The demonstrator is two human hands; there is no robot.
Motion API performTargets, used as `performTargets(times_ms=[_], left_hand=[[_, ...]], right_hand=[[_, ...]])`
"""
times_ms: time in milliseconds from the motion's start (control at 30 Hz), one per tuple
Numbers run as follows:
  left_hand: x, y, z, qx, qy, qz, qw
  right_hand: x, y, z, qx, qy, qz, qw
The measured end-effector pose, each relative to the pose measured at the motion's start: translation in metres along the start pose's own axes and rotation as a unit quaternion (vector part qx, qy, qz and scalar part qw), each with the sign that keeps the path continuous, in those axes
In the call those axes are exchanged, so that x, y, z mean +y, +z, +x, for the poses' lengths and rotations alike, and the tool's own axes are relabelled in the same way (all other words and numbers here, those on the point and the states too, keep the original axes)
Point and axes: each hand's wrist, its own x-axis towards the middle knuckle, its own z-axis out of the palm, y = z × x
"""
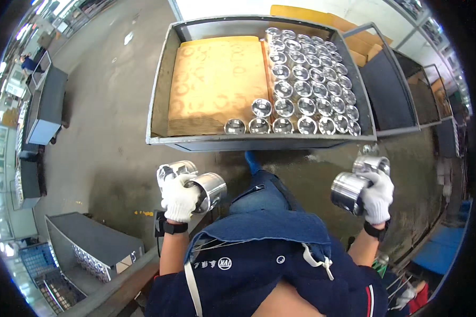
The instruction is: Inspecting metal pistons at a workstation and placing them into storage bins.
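My left hand (pixel 177 198), in a white knitted glove, is closed around shiny metal pistons; one piston (pixel 212 191) faces right and another piston (pixel 182 168) shows just beyond my fingers. On the other side my gloved right hand (pixel 378 196) grips a grooved piston (pixel 348 193), with a second piston (pixel 373 165) above it. Both hands are apart from the grey metal bin (pixel 259 140) in front of me. Rows of upright pistons (pixel 302 89) fill the bin's right part, and several stand along its near edge. A brown cardboard sheet (pixel 217 84) covers the left part.
More grey bins (pixel 388 90) stand to the right, with cardboard (pixel 354 45) behind. At lower left is a cart (pixel 98 238) holding pistons. A blue surface (pixel 441 243) lies at the right. Another person's gloved hand (pixel 409 294) shows at lower right; a person (pixel 30 64) is far left.
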Motion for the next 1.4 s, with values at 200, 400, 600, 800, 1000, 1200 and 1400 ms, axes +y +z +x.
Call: performTargets(times_ms=[200, 400, 600, 800, 1000, 1200, 1400], left_hand=[[0.012, -0.028, 0.024, 0.045, 0.040, 0.083, 0.995], [0.076, -0.006, 0.064, -0.076, -0.165, 0.124, 0.975], [0.086, 0.014, 0.093, 0.035, -0.088, 0.137, 0.986], [0.090, 0.024, 0.147, -0.148, -0.156, 0.224, 0.951], [0.098, 0.043, 0.216, -0.186, -0.052, 0.216, 0.957], [0.110, 0.093, 0.305, -0.268, 0.035, 0.228, 0.935], [0.064, 0.220, 0.358, -0.067, 0.179, 0.192, 0.963]], right_hand=[[-0.032, 0.121, 0.137, -0.107, -0.174, -0.080, 0.976], [-0.073, 0.236, 0.253, -0.098, -0.248, -0.033, 0.963], [-0.135, 0.352, 0.345, -0.185, -0.369, -0.157, 0.897], [-0.192, 0.414, 0.390, -0.362, -0.243, -0.327, 0.839], [-0.153, 0.511, 0.393, -0.358, -0.216, -0.353, 0.837], [-0.122, 0.502, 0.380, -0.312, -0.241, -0.251, 0.884], [-0.120, 0.487, 0.386, -0.354, -0.278, -0.185, 0.874]])
